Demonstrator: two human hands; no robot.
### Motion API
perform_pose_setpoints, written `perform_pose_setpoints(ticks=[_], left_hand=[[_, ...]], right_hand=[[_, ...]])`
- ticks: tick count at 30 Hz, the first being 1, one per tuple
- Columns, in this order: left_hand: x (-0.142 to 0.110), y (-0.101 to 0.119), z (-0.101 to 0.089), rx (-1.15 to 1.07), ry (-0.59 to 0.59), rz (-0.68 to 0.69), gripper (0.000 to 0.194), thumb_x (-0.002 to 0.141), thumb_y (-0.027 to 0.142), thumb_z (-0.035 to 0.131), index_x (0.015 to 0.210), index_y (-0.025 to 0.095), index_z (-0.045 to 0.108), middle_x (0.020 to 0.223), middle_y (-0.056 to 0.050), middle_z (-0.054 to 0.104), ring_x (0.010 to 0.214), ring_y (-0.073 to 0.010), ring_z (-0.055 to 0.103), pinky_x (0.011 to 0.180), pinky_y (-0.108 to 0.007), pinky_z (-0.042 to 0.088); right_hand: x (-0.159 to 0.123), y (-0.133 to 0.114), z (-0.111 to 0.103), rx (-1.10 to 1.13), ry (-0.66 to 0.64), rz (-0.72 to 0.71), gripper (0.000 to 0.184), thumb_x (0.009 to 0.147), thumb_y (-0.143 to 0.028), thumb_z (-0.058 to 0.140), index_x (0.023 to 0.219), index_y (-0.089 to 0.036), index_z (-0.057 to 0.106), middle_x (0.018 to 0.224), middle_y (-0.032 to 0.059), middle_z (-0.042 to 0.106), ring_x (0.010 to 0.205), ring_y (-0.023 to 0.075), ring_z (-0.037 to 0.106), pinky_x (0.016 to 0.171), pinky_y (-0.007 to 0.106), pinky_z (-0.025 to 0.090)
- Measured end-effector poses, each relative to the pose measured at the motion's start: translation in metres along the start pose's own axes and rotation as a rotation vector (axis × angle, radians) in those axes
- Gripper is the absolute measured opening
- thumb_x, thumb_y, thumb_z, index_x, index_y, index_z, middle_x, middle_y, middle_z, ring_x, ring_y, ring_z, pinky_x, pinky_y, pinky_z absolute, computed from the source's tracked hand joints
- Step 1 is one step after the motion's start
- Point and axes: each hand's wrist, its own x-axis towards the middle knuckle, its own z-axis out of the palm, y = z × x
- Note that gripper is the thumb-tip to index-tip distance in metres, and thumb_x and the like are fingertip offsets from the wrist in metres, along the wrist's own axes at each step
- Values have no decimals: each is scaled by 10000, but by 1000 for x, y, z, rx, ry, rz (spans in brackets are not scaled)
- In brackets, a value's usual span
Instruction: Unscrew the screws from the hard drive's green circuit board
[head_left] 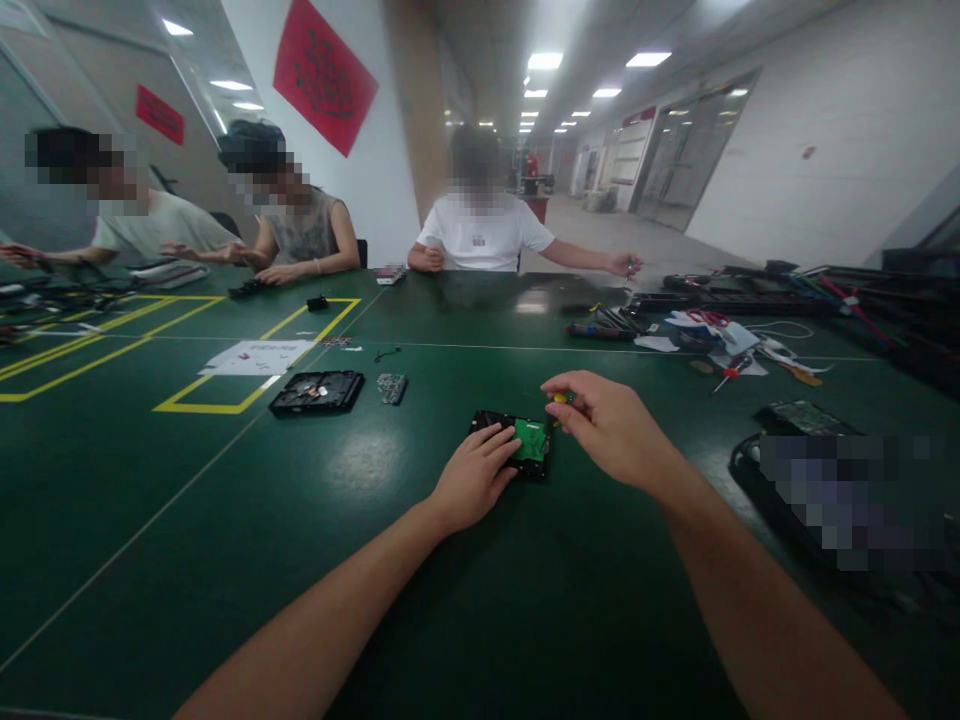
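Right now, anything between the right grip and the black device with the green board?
Nothing visible beyond the yellow item pinched in the right grip, beside the black device. The left grip lies over the device's left part.

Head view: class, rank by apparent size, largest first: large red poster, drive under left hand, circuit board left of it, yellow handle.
1. Large red poster
2. Drive, partly covered
3. Circuit board
4. Yellow handle, partly hidden

Black drive [499, 419] lies flat, green board [532, 439] up, partly under my left hand [472, 480]; my right hand [609, 425] pinches yellow tool [561, 398].
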Motion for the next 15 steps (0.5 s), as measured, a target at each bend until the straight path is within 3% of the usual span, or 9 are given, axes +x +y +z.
perform_pose_setpoints(ticks=[4,11,15], left_hand=[[0,0,-1,2,-5,-4,457,1039,319,559,1487,232,535,1570,-75,523,1515,-284,394,1229,-528,372],[0,1,-1,-4,-6,-7,456,1035,318,565,1483,235,539,1564,-80,529,1514,-287,399,1229,-530,375],[0,1,-2,-17,12,-1,460,1033,311,570,1488,251,531,1556,-80,539,1511,-288,404,1219,-546,386]], right_hand=[[-1,0,-2,-3,0,43,160,974,-234,591,1106,-217,679,971,46,737,836,189,671,745,313,472],[-1,-3,-4,29,-42,-34,179,959,-185,584,1079,-244,703,1086,52,705,846,173,655,762,310,481],[-2,-4,-5,-10,-50,-17,100,940,-265,660,1031,-235,688,992,41,685,775,165,625,707,303,456]])
